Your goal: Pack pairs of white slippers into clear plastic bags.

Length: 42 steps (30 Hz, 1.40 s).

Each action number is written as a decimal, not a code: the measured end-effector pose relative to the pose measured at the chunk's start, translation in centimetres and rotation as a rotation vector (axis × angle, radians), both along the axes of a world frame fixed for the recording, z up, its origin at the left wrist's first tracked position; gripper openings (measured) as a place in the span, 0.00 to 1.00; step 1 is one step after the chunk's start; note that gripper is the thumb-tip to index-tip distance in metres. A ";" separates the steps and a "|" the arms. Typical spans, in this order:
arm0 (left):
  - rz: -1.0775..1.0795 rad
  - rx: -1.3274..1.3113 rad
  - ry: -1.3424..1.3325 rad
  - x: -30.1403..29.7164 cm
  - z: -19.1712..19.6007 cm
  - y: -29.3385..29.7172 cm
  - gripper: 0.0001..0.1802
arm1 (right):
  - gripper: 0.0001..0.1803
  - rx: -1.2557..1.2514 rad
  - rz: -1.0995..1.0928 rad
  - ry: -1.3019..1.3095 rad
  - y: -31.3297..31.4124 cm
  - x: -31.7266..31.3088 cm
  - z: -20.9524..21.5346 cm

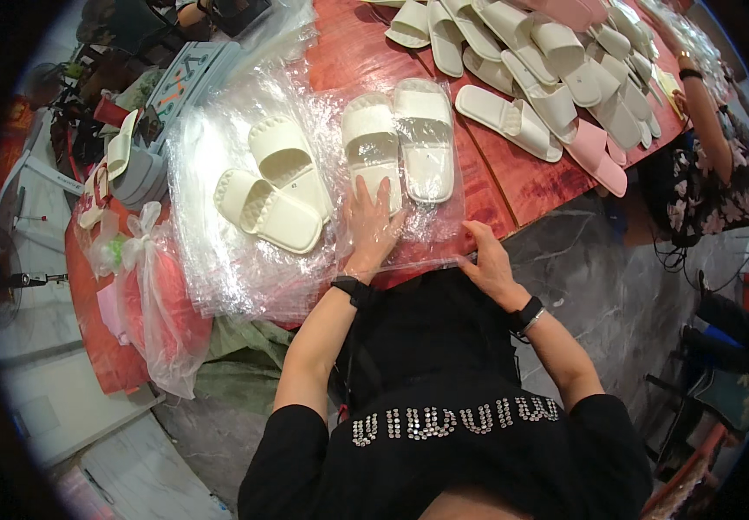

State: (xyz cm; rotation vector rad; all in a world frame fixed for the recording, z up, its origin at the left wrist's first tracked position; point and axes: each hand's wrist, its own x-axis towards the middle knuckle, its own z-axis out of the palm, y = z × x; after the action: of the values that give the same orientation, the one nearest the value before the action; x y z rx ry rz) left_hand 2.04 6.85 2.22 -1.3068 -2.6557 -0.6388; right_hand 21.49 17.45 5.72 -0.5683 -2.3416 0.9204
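A pair of white slippers (pixel 426 160) lies side by side in a clear plastic bag (pixel 431 227) near the table's front edge. My left hand (pixel 373 227) rests on the left slipper's sole with its fingers stretched out; I cannot tell whether the film covers all of it. At the bag's near right corner, my right hand (pixel 489 260) pinches the film edge between thumb and fingers. To the left, two loose white slippers (pixel 283 212) lie crossed on a thick stack of clear plastic bags (pixel 210 234).
White and pink slippers (pixel 556 87) are heaped at the far right of the red table (pixel 513 195). A tied bag with red contents (pixel 162 295) hangs at the left edge. Grey plastic bins (pixel 188 87) stand behind. Another person's arm (pixel 708 113) reaches in at the right.
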 end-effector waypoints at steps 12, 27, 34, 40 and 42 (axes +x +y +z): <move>0.058 -0.015 -0.232 -0.9 2.2 1.8 0.37 | 0.09 -0.454 -0.269 -0.050 3.4 1.0 -1.2; -0.467 -0.473 -0.139 2.7 5.0 -6.6 0.31 | 0.11 -0.441 -0.104 0.056 1.0 1.6 -1.7; -0.255 0.063 -0.107 3.7 2.8 -13.0 0.24 | 0.13 -0.037 0.088 -0.120 -0.1 2.4 -0.1; -0.446 0.075 -0.252 5.3 6.3 -15.2 0.12 | 0.06 0.119 0.337 -0.196 1.4 4.2 0.1; -0.439 0.295 -0.043 5.1 8.4 -12.8 0.13 | 0.07 0.094 0.285 -0.184 2.2 3.5 0.4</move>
State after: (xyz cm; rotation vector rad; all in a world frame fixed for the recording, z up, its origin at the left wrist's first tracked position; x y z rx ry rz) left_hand 7.12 -5.96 10.64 -1.8022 -2.1942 -1.0710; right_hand 24.99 19.63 6.08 -0.2953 -2.6656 0.9082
